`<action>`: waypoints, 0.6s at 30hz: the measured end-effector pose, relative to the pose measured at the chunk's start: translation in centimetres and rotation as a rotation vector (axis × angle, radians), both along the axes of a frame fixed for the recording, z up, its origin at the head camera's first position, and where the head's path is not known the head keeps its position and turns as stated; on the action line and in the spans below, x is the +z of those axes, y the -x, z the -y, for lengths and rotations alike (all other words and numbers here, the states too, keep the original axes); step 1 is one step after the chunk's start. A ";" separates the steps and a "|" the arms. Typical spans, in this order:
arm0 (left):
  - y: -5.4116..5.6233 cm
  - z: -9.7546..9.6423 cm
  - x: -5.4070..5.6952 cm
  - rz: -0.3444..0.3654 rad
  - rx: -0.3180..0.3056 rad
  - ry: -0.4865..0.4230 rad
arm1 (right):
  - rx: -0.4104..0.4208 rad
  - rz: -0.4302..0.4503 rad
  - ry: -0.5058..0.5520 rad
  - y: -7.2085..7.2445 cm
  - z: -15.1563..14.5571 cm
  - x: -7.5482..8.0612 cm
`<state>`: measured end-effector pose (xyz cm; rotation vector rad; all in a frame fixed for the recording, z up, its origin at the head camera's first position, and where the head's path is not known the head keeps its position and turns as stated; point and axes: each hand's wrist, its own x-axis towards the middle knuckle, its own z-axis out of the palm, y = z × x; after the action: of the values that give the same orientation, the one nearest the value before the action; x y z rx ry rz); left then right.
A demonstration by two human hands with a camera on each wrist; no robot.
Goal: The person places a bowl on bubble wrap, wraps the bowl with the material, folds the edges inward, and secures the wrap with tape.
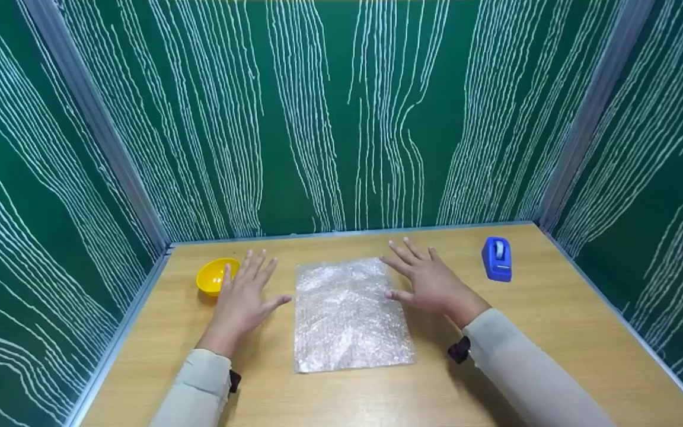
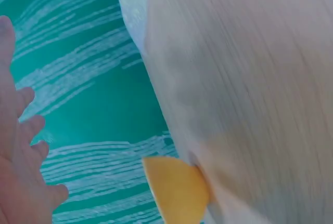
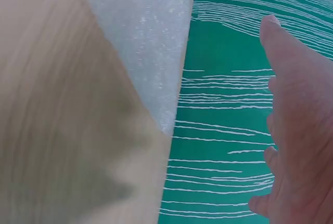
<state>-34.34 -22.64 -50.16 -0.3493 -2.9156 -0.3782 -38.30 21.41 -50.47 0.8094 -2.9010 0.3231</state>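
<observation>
A sheet of clear bubble wrap (image 1: pixel 350 320) lies flat in the middle of the wooden table. To its left hovers my left hand (image 1: pixel 243 302), fingers spread and holding nothing. Behind those fingertips stands a yellow bowl (image 1: pixel 211 277), partly covered by the hand in the head view; the left wrist view shows the bowl (image 2: pixel 179 190) side-on at the bottom. My right hand (image 1: pixel 433 284) is spread above the sheet's right edge, its thumb and fingertips overlapping that edge in the head view. In the right wrist view, the bubble wrap (image 3: pixel 143 37) shows apart from the hand (image 3: pixel 302 125).
A blue tape dispenser (image 1: pixel 497 261) stands at the back right of the table (image 1: pixel 555 356). Green walls (image 1: pixel 341 118) with white wavy lines enclose the table at the back and both sides. Dark straps or devices (image 1: pixel 459 350) sit at both wrists.
</observation>
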 end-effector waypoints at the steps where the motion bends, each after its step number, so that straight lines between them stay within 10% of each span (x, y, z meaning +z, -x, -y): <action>1: 0.2 0.3 -0.1 0.009 0.012 -0.008 | -0.001 0.010 -0.004 0.0 0.0 -0.3; 18: 3.9 7.8 -1.8 0.059 0.219 -0.193 | 0.051 0.132 -0.021 0.3 0.5 -3.5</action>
<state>-38.23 -30.41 -51.95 0.0098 -2.9010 -0.6376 -38.61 20.92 -54.00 0.8995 -3.0147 0.3644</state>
